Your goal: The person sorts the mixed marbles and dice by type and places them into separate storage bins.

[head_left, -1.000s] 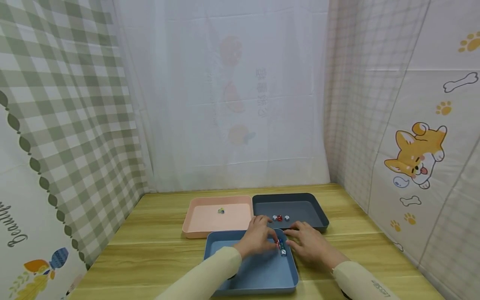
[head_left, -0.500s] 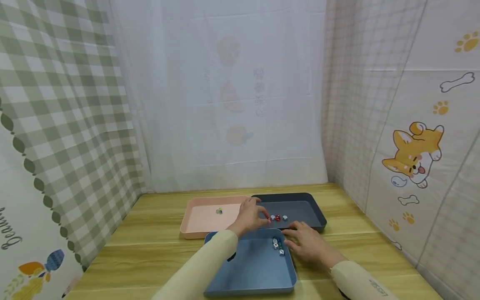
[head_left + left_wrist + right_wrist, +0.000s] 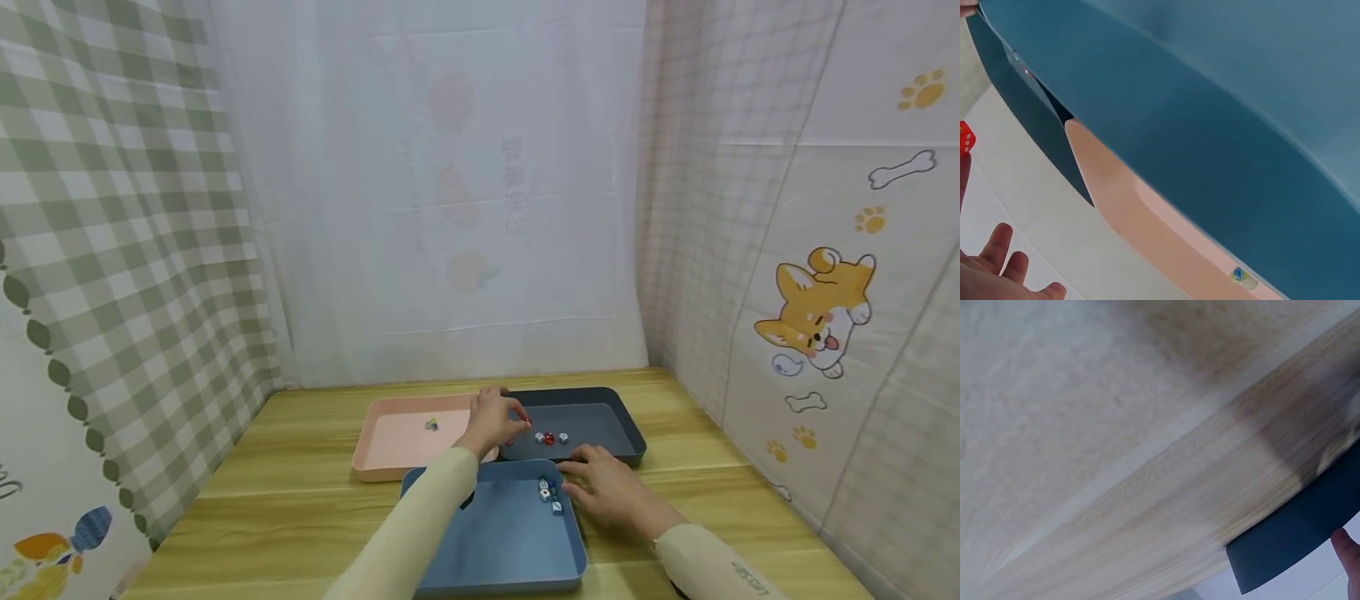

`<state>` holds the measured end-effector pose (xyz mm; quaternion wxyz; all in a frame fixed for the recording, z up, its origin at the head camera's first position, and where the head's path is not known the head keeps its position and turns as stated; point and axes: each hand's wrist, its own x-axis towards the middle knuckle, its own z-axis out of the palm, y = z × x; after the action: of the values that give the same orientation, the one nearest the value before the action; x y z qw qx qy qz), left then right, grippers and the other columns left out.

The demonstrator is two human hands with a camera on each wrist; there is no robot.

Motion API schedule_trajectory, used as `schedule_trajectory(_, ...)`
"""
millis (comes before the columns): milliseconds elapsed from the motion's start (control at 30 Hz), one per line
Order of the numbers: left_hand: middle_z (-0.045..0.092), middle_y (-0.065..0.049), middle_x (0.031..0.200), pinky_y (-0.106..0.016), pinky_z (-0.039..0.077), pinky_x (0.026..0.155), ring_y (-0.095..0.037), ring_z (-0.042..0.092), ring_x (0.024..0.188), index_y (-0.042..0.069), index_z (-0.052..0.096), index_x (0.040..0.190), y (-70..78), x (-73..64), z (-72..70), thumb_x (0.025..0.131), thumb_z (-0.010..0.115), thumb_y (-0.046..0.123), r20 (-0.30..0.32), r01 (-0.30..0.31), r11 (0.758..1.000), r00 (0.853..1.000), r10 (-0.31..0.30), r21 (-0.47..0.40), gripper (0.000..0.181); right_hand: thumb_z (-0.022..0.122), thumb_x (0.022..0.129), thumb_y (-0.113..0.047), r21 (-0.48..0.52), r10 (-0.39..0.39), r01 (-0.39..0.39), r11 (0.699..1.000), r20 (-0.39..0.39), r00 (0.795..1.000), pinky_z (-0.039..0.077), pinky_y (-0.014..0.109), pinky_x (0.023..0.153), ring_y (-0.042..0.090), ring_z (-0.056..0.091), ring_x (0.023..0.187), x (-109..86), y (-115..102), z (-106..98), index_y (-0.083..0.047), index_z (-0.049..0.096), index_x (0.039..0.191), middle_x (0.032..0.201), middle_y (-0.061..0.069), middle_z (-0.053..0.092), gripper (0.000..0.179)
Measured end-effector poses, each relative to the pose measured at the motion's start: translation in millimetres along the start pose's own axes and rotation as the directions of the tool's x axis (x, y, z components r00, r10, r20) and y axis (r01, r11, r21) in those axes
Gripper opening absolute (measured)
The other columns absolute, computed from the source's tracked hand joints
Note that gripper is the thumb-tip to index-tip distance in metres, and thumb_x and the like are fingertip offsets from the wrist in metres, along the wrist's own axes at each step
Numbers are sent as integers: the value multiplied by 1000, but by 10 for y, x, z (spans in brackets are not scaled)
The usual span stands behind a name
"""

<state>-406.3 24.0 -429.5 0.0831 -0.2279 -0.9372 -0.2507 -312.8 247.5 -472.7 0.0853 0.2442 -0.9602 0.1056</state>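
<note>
Thumb and finger of my left hand (image 3: 491, 423) pinch a red die (image 3: 966, 137), held over the left part of the dark grey tray (image 3: 592, 414). In that tray lie a red die (image 3: 549, 438) and two white dice, one being this white die (image 3: 564, 438). My right hand (image 3: 611, 492) rests by the back right corner of the light blue tray (image 3: 495, 542), its fingers relaxed at the rim. Near this corner, inside the blue tray, several white and dark dice sit together, among them a white die (image 3: 557, 507).
A pink tray (image 3: 397, 429) stands at the back left, holding small yellow-green and blue pieces (image 3: 432, 425). All three trays stand close together on a wood-grain table (image 3: 247, 508). Curtains (image 3: 450, 192) enclose the table at the back and sides.
My left hand has carried the red die from the blue tray, forward and up to above the dark tray. My right hand has stayed by the blue tray's corner.
</note>
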Motion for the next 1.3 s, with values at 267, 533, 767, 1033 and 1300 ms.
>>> schedule_trajectory(267,49,-12,141,-57,23,111,-34,37,134,24,77,84,12,105,57,86,78,32,-35,43,999,998,-43,-22,9,63,97,-37,4,-9,9,1000,-15,1000,48,52,91,29,54,108,-41,-11,-38,-15,69,126,119,9,58,38)
schedule_trajectory(533,51,-14,137,-56,24,109,-34,38,130,22,77,85,-43,128,202,86,79,31,-58,72,997,996,-73,-17,10,63,97,-37,8,-7,7,1000,-1,1000,49,51,90,28,55,108,-60,-22,-33,-14,69,127,119,8,58,38)
schedule_trajectory(767,53,-15,133,-56,24,108,-35,41,128,20,77,84,19,144,237,84,81,30,-90,87,996,992,-89,-26,11,63,97,-36,7,-3,3,1000,-4,1000,49,51,91,27,54,108,-50,-18,-33,-15,69,127,119,7,58,37)
schedule_trajectory(1033,51,-17,137,-56,24,110,-36,40,131,13,76,109,12,141,229,88,77,30,-68,99,994,993,-101,-35,27,63,97,-37,-4,-15,15,1000,-23,1000,49,50,90,27,55,107,-28,-37,-6,-15,70,126,118,7,58,37)
schedule_trajectory(1300,51,-14,139,-56,25,109,-36,39,133,15,76,111,-53,155,198,90,75,31,-61,77,997,995,-78,-13,27,64,96,-35,-6,-19,18,1000,-32,999,49,51,90,28,55,108,-30,-16,-10,-15,70,126,118,9,59,36)
